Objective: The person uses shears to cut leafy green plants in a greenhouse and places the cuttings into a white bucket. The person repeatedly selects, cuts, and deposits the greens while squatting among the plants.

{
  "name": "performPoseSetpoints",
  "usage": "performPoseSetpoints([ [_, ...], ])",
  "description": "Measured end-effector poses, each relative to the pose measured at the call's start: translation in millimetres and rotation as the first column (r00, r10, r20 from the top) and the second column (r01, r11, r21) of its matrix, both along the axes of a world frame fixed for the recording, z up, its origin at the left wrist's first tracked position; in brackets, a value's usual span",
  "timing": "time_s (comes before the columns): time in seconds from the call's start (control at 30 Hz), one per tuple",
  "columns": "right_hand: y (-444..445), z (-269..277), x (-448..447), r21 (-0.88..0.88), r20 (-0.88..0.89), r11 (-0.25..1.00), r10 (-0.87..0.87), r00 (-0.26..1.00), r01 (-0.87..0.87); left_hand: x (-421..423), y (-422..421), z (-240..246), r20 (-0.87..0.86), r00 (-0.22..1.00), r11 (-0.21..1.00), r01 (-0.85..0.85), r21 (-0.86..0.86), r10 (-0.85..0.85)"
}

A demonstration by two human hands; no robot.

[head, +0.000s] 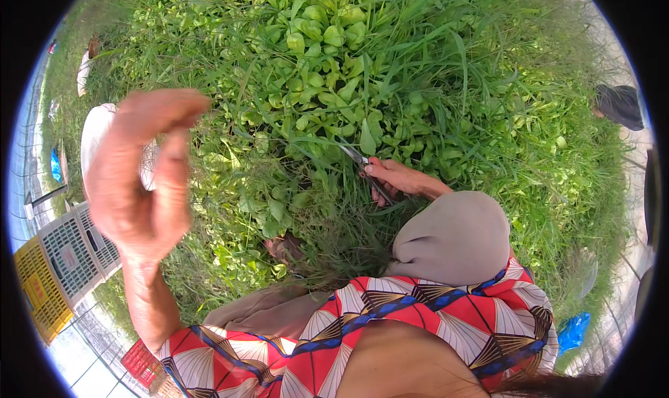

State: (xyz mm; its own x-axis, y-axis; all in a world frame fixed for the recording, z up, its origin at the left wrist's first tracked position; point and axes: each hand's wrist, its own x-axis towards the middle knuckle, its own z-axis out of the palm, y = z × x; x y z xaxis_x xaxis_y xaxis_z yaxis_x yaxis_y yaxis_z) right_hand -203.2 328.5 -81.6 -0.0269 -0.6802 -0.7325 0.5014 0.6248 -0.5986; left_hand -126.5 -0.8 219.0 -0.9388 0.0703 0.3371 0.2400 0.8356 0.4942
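Observation:
Low leafy green plants (313, 37) grow densely before me, mixed with long grass (418, 48). My right hand (389, 181) grips a pair of metal scissors (360, 160) beside my right knee, its blades pointing up and left among the leaves. The blades look slightly parted, and leaves cover part of the tips. Raised close to the camera, my left hand (141, 178) is blurred by motion. Its fingers curl towards the thumb with a gap between them, and I see nothing held in it.
A yellow plastic crate (44, 288) and pale grey crates (73, 254) stand at the left. Lower down is a red crate (141, 364). A white object (96, 131) shows behind my left hand. Blue plastic (573, 332) lies at the lower right, near a paved strip (627, 293).

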Motion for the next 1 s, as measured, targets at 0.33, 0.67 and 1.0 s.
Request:
performPoseSetpoints([
  [0.33, 9, 12, -18, -0.118, 0.032, 0.986, -0.119, 0.992, 0.122, 36, 74, -213, 0.644, 0.764, 0.569, 0.552, -0.61, -0.051],
  [0.67, -35, 14, -32, 0.005, -0.024, 0.976, 0.216, 0.976, -0.215, 63, 51, -238, 0.636, 0.768, 0.967, 0.098, -0.236, 0.077],
  [1.0, -46, -4, -17, -0.034, -0.015, 0.976, 0.217, 0.976, -0.217, 13, 65, -273, 0.584, 0.7, 0.903, -0.226, -0.365, 0.411],
])
